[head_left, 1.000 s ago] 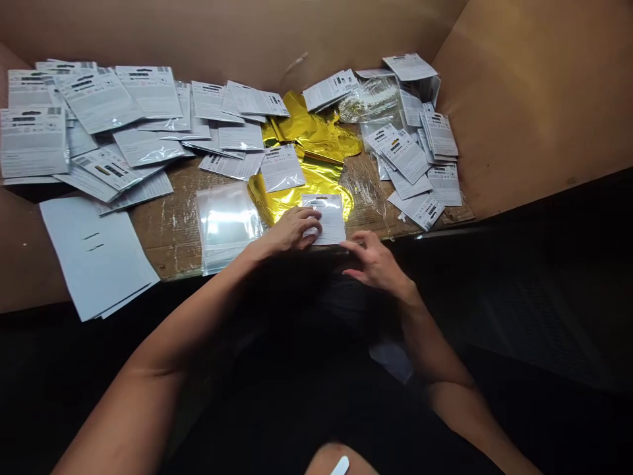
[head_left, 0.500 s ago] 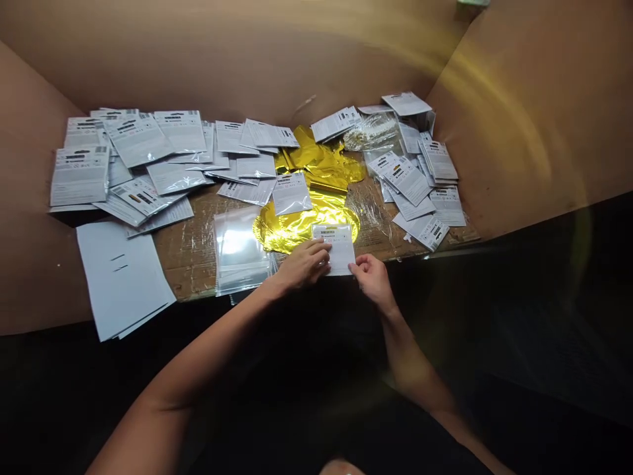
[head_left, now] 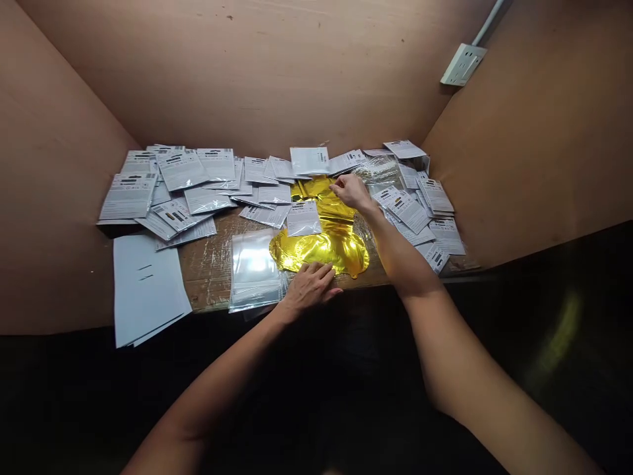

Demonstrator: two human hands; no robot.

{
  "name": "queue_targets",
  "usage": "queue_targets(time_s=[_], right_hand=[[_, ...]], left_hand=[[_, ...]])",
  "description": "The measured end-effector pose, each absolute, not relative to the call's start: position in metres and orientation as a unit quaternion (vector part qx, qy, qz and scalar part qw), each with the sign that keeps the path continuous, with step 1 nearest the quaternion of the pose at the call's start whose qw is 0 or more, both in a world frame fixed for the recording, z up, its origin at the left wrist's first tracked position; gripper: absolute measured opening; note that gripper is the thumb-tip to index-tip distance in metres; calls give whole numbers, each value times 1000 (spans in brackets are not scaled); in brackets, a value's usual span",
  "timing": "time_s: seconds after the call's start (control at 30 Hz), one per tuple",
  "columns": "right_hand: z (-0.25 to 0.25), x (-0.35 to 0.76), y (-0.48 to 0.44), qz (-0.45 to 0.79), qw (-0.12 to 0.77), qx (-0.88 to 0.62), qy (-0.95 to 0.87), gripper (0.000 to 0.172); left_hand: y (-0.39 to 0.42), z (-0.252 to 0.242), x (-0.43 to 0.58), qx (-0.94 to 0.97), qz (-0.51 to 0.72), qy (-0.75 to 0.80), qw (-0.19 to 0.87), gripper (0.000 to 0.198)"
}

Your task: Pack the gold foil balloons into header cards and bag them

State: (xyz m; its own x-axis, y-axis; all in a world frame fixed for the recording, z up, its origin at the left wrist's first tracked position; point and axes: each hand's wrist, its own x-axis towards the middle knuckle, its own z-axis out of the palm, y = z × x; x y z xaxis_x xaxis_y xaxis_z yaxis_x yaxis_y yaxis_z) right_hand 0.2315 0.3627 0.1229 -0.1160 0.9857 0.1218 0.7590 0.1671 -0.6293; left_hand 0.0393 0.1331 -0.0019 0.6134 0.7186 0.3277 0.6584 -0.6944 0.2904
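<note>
Flat gold foil balloons (head_left: pixel 321 247) lie in the middle of the table. My left hand (head_left: pixel 311 285) rests at their near edge, fingers stretched out, holding nothing. Over the rear part of the gold foil is my right hand (head_left: pixel 350 191), its fingers curled together; what they hold, if anything, is hidden. A white packet (head_left: pixel 309 161) lies just beyond it at the back wall. Another white packet (head_left: pixel 303 218) sits on top of the foil. Left of the foil is a stack of clear plastic bags (head_left: pixel 256 267), close to my left hand.
Piles of white packets (head_left: pixel 182 170) cover the back left, with more packets (head_left: pixel 410 211) at the right. White sheets (head_left: pixel 148 290) overhang the front left edge. A clear bag with pale contents (head_left: pixel 380 171) lies back right. Panels enclose the table; a power socket (head_left: pixel 463 64) hangs on one.
The white packet between my hands has left the near edge; one now lies at the back wall. My right hand has moved up and away. The view has shifted.
</note>
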Motion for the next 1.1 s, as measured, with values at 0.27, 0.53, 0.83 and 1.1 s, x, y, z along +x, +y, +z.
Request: queue_targets(time_s=[0.27, 0.53, 0.83, 1.1], right_hand=[[80, 275, 337, 71, -43, -535, -841, 19], [101, 300, 372, 28, -36, -480, -876, 24], [103, 289, 356, 20, -9, -430, -902, 27], [109, 291, 340, -4, 83, -392, -916, 28]], left_hand=[[135, -5, 37, 904, 215, 360, 85, 52], [138, -11, 39, 873, 244, 411, 99, 61], [213, 33, 28, 706, 408, 510, 276, 24], [351, 76, 67, 692, 361, 487, 391, 76]])
